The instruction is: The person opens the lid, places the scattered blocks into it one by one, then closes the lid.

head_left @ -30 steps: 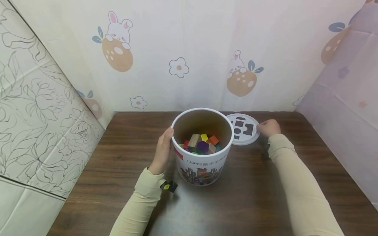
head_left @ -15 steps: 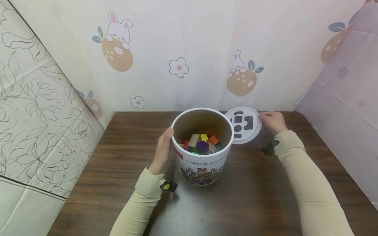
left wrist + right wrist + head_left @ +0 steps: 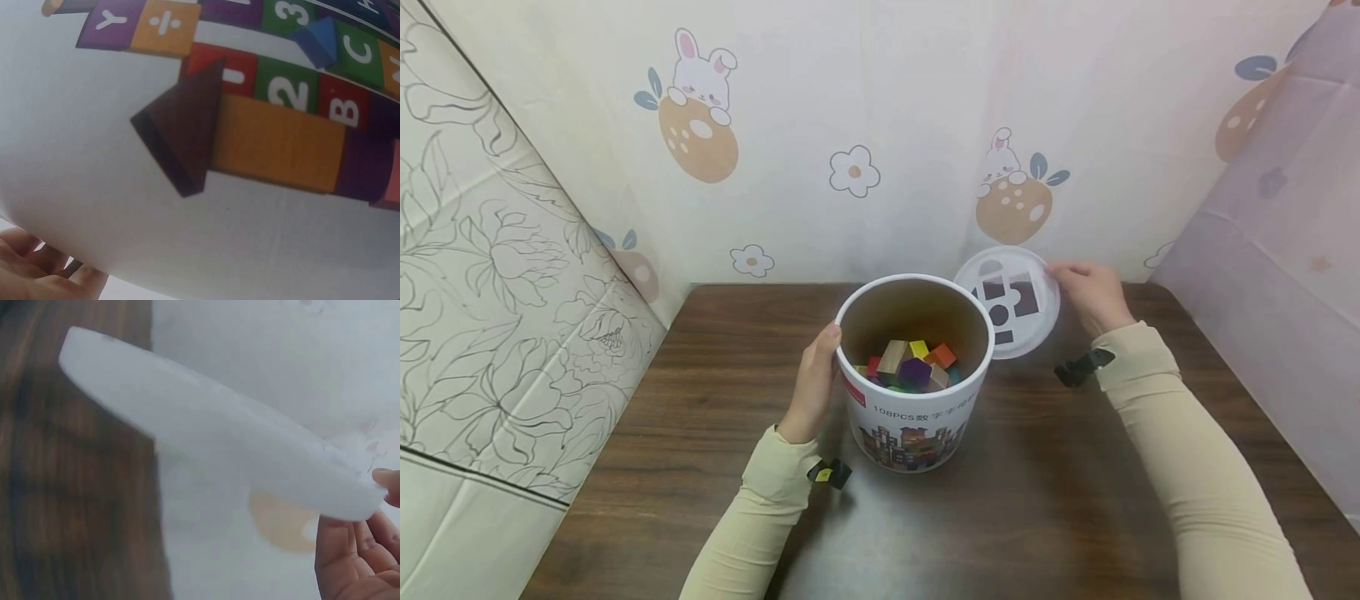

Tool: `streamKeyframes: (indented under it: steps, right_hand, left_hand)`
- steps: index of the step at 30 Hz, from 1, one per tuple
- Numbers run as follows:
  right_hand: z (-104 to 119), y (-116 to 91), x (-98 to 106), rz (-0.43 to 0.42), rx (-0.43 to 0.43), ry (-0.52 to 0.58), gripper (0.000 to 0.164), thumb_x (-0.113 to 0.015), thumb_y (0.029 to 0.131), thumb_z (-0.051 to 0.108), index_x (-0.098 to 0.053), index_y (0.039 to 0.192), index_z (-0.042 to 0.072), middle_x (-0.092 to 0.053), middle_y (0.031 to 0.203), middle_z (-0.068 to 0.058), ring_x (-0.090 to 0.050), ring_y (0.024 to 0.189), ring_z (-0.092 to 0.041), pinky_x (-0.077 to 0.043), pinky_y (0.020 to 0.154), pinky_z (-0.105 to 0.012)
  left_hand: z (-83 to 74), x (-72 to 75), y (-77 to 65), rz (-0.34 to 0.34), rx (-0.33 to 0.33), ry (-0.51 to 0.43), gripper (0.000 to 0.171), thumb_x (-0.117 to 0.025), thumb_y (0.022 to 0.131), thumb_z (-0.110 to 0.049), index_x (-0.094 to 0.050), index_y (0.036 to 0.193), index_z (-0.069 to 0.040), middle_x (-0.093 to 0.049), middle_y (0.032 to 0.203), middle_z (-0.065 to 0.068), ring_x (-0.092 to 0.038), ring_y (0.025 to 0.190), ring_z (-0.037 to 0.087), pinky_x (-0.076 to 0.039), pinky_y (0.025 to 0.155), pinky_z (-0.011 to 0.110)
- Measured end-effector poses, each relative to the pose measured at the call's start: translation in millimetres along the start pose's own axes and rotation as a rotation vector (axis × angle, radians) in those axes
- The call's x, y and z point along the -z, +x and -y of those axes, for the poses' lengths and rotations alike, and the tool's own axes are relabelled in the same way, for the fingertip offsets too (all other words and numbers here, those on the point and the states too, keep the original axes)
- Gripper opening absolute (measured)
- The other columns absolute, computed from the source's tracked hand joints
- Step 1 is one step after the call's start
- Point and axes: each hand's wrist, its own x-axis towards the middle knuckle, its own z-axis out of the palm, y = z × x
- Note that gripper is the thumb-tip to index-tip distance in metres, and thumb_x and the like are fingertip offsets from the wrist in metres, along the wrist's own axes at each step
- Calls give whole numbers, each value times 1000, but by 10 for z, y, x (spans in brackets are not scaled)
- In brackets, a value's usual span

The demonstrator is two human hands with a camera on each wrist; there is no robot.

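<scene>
A tall white bucket (image 3: 910, 421) with printed toy-block pictures stands upright on the table. Inside it lie several coloured and plain wooden blocks (image 3: 915, 374). My left hand (image 3: 810, 379) holds the bucket at its left side, thumb at the rim; its curved fingers (image 3: 47, 265) show against the wall in the left wrist view. At the back right, my right hand (image 3: 1093, 293) pinches the edge of a round translucent white lid (image 3: 1030, 325) with dark block shapes showing on it. The lid is tilted up, partly behind the bucket's right rim. Edge-on, the lid (image 3: 219, 425) crosses the right wrist view.
The brown wood-grain table (image 3: 700, 417) ends at the back against a curtain (image 3: 910, 100) printed with rabbits and flowers. More patterned cloth hangs at left and right. Each wrist wears a dark strap (image 3: 1084, 367).
My right hand has raised the lid from the tabletop and tilted it upward, bringing it slightly left. The left hand and the bucket have stayed still.
</scene>
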Motion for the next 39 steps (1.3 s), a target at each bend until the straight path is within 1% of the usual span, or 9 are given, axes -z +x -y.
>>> streamKeyframes:
  steps: [3,6,10,13,20,28,33,36,39]
  right_hand:
    - [115,-46,-18,-1,37,0,69,-59,91,52,-55,136,0,-56,130,-15,-52,109,-13,-47,95,-29]
    - [240,-118,-32,-8,78,-17,68,-64,89,53,-59,132,1,-64,113,0,-54,101,-7,-48,83,-20]
    - [399,-241,-51,1,141,39,59,-70,86,45,-64,126,2,-65,89,22,-57,91,-2,-50,72,-15]
    - [510,-354,-67,30,179,75,50,-72,86,41,-68,121,6,-66,84,27,-58,90,-2,-50,72,-15]
    - [764,-682,-134,64,270,59,42,-75,85,38,-72,115,10,-70,89,24,-61,88,-7,-53,70,-19]
    - [991,-1051,-199,123,482,40,29,-74,87,24,-73,111,10,-73,97,14,-67,86,-13,-55,72,-21]
    - [1099,-1238,-272,150,701,70,21,-75,84,6,-74,105,5,-73,97,5,-68,85,-15,-56,75,-19]
    - [1129,-1348,-333,152,853,59,26,-76,78,-6,-74,102,4,-73,98,-1,-66,87,-12,-55,81,-16]
    - [1136,-1468,-387,146,987,11,31,-79,74,-7,-75,101,6,-74,100,-5,-65,93,-6,-53,86,-15]
  left_hand:
    - [-1,2,2,2,2,0,57,-38,96,-48,-53,138,-13,-56,137,10,-49,128,25,-33,114,51]
    - [-2,5,0,5,2,2,57,-37,96,-47,-53,138,-12,-56,137,11,-49,128,25,-33,114,52]
    - [-12,2,-6,6,-1,-1,57,-37,96,-47,-53,138,-12,-56,137,11,-49,127,24,-33,114,52]
    - [-17,1,-6,9,-3,-4,57,-38,96,-47,-53,138,-12,-56,137,11,-48,128,24,-33,114,51]
    - [-14,2,-6,11,-2,-5,56,-37,97,-46,-53,138,-12,-55,137,11,-48,128,26,-33,114,52]
    - [-15,5,-13,18,-11,0,54,-37,97,-48,-54,137,-15,-55,136,11,-47,127,28,-33,113,54]
    - [-8,10,-10,30,-16,0,57,-36,97,-48,-52,139,-13,-53,138,14,-45,130,34,-31,113,55]
    - [-1,11,-3,31,-15,0,57,-37,97,-48,-52,139,-11,-53,138,16,-45,130,34,-31,114,55]
    - [1,12,0,32,-17,2,57,-37,97,-47,-53,137,-11,-54,137,15,-46,129,32,-31,114,54]
